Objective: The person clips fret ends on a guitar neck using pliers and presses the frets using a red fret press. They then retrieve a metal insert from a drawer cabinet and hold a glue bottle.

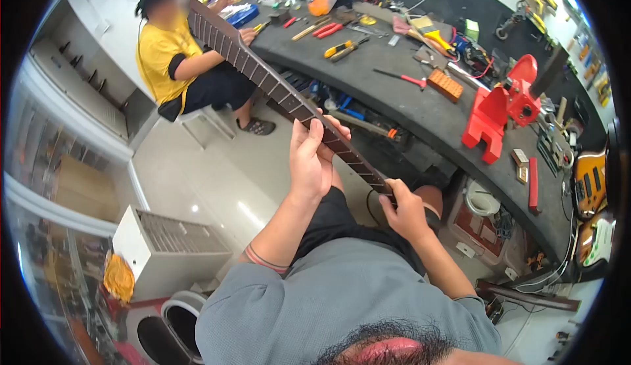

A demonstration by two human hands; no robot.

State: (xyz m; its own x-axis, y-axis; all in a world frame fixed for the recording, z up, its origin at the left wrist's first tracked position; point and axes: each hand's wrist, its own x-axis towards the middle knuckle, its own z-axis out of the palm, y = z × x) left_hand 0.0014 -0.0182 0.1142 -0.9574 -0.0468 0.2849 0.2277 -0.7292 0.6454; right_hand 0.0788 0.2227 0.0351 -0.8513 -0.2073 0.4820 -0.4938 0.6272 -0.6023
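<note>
The left hand (311,161) grips the dark fretted neck (279,89) partway along, its thumb on the near side and fingers showing past the far edge. The right hand (407,212) has its fingers closed around the neck's lower end. From the right fingers the neck slants up and left past the left fingers, its far end overlapping, in view, a seated person (161,63) in a yellow shirt. Beyond both hands' fingers stretches the dark tabletop (368,72). Ahead of the right fingers, a slim red-handled tool (413,80) lies there near an orange block (445,86). To the right of the right fingers are a red stand (488,120) and a red bar (533,184). Left of and below the left fingers stands a white cabinet (148,263).
</note>
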